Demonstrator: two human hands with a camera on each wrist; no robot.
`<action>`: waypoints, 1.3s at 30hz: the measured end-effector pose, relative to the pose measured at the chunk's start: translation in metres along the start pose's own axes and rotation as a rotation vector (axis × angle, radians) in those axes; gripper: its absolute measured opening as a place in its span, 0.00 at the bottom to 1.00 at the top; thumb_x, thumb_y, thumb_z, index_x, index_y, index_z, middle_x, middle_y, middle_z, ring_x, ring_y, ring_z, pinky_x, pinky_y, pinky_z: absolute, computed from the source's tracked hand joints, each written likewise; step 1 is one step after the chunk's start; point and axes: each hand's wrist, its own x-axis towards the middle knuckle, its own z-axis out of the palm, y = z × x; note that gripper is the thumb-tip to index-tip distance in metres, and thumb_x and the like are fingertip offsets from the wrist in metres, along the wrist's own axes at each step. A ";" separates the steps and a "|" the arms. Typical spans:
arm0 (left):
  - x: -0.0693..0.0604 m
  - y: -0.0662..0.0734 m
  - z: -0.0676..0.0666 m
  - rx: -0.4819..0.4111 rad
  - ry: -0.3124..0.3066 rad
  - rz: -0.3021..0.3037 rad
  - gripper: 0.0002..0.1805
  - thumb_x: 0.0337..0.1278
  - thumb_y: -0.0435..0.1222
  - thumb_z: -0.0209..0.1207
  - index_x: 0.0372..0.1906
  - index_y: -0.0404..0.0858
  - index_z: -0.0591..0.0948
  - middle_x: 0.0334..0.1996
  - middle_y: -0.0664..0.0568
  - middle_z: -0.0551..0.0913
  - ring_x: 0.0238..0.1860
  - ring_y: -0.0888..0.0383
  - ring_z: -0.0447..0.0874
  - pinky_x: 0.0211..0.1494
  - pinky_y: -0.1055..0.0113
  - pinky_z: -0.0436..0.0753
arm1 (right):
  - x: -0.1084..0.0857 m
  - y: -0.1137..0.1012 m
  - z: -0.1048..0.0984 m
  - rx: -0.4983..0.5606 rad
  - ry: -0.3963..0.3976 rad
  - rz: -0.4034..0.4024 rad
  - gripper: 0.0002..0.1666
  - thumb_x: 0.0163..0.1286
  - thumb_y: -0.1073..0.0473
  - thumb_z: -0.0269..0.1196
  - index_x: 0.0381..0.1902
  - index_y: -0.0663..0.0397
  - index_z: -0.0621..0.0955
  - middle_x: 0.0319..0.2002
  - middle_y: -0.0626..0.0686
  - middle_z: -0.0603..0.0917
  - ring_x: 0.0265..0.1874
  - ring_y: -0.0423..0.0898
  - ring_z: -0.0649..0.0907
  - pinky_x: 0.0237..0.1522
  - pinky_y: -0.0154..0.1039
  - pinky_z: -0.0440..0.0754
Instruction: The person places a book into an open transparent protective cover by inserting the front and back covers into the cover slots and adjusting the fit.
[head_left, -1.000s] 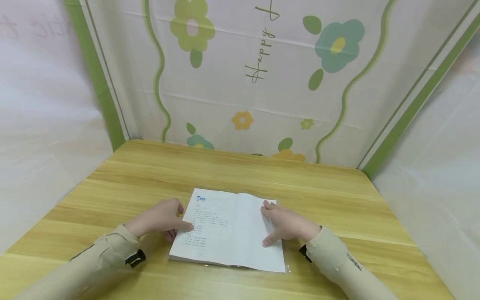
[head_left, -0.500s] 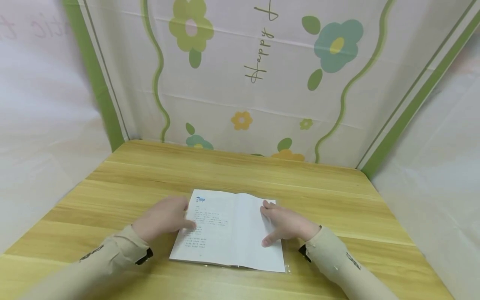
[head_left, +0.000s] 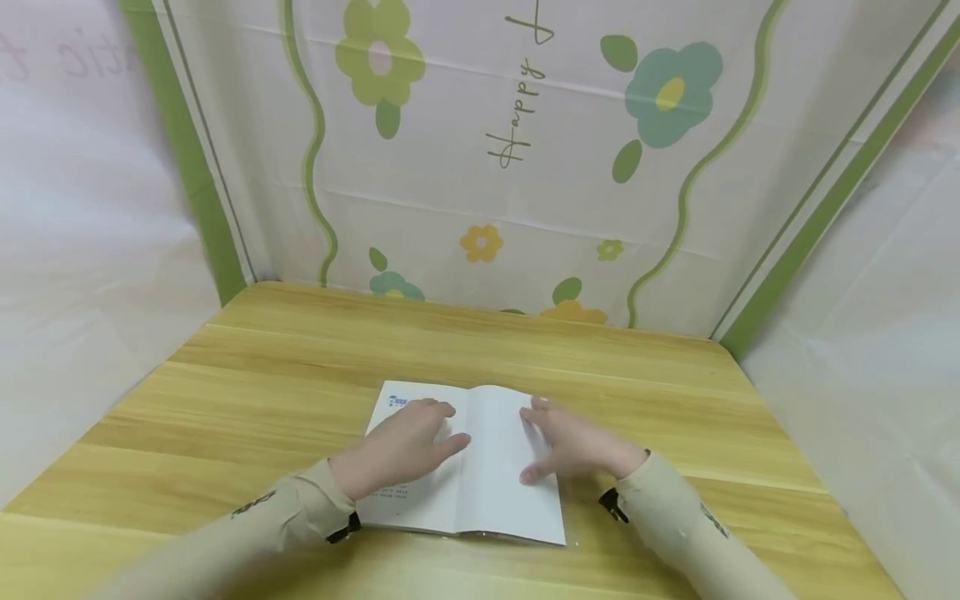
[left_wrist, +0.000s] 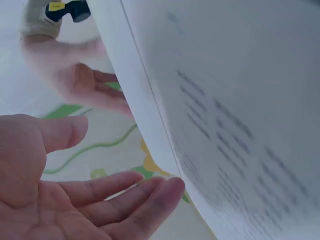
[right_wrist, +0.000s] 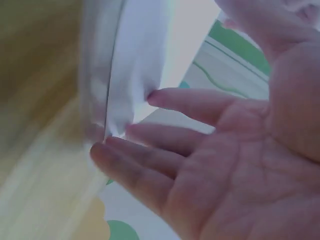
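An open book (head_left: 498, 492) lies on the table, its left page (left_wrist: 240, 60) printed with lines of text and its right page blank. My left hand (head_left: 405, 446) is over the left page close to the spine, fingers and thumb extended. In the left wrist view, its fingertips are at the page, though contact is hard to tell. At the outer part of the right page (right_wrist: 145, 45), my right hand (head_left: 573, 442) has its fingers spread. Its fingertips touch the paper near the edge in the right wrist view, with nothing gripped.
The wooden table (head_left: 675, 400) extends around the book on all sides. Behind it hangs a pale cloth (head_left: 450, 167) with flowers and lettering, and white cloth walls (head_left: 97, 225) flank both sides.
My left hand has left the book's left edge and moved right across the left page toward the spine. The right hand has stayed at the right page with hardly any movement.
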 end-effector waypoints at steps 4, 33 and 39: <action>0.005 0.006 0.006 -0.044 -0.007 -0.062 0.30 0.69 0.49 0.56 0.57 0.23 0.76 0.47 0.36 0.82 0.46 0.50 0.81 0.54 0.54 0.78 | -0.001 0.004 -0.014 0.113 0.118 -0.011 0.35 0.62 0.51 0.71 0.58 0.69 0.75 0.54 0.65 0.79 0.54 0.61 0.78 0.56 0.58 0.75; 0.025 0.019 0.001 -0.350 -0.139 -0.156 0.29 0.63 0.60 0.56 0.40 0.35 0.77 0.22 0.50 0.78 0.21 0.58 0.77 0.24 0.65 0.78 | 0.001 -0.006 -0.014 0.359 0.211 -0.145 0.08 0.72 0.64 0.61 0.47 0.62 0.79 0.48 0.56 0.81 0.48 0.52 0.83 0.42 0.42 0.84; 0.024 0.016 -0.001 -0.395 -0.136 -0.158 0.27 0.62 0.58 0.60 0.40 0.35 0.78 0.24 0.50 0.79 0.22 0.58 0.79 0.25 0.64 0.81 | 0.002 -0.009 -0.011 0.373 0.151 -0.255 0.20 0.75 0.64 0.57 0.62 0.62 0.76 0.57 0.55 0.79 0.51 0.53 0.81 0.45 0.42 0.83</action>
